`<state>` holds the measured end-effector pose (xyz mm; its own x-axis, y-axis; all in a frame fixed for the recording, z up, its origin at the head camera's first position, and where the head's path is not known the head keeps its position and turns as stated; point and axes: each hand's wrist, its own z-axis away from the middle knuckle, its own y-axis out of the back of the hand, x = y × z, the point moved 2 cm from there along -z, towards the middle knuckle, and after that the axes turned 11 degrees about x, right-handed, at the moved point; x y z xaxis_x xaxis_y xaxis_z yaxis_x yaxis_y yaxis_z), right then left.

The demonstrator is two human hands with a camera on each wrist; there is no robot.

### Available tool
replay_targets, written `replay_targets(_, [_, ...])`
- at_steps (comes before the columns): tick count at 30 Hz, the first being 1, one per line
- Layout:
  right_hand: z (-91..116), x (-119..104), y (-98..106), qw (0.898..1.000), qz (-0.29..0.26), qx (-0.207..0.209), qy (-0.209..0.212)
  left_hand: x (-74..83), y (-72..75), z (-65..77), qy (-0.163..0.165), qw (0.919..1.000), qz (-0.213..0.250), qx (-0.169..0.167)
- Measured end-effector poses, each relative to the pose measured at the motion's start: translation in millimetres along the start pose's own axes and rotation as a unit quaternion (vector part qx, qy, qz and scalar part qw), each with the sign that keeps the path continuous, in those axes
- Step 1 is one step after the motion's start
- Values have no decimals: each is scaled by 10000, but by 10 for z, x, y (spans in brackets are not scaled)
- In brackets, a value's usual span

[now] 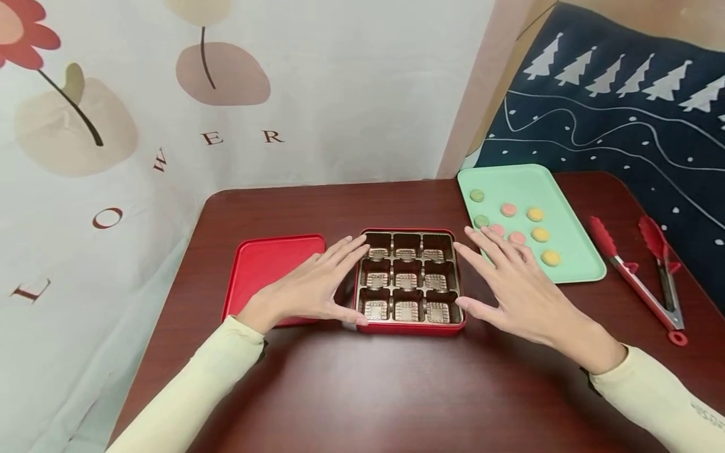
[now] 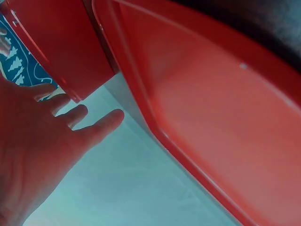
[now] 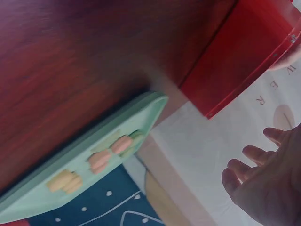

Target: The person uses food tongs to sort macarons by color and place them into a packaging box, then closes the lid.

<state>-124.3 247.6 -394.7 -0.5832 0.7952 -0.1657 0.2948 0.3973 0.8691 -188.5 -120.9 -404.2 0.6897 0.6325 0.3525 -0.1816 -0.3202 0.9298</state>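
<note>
A red square tin sits mid-table, with a gold-brown divided insert whose several compartments hold nothing. My left hand is at the tin's left side, fingers extended and spread, fingertips close to the rim in the head view. On the other side, my right hand spreads its fingers beside the tin's right edge, holding nothing. In the left wrist view, straight fingers point past the tin's side wall. The right wrist view shows the right fingers apart and relaxed, near the tin.
A red lid lies left of the tin, partly behind my left hand. A mint-green tray at the back right carries several green, pink and yellow macarons. Red-tipped tongs lie right of it. Printed cloths hang behind the table.
</note>
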Motion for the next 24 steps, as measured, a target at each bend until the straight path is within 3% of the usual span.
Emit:
replay_targets(16, [357,406,91,9969,150,-135,-766,-5,45,-83,85,9994,171,-284])
replay_targets(24, [562,644,228,9924,392,-123,-1162,-31,-4,-145,4,9993,266,-255])
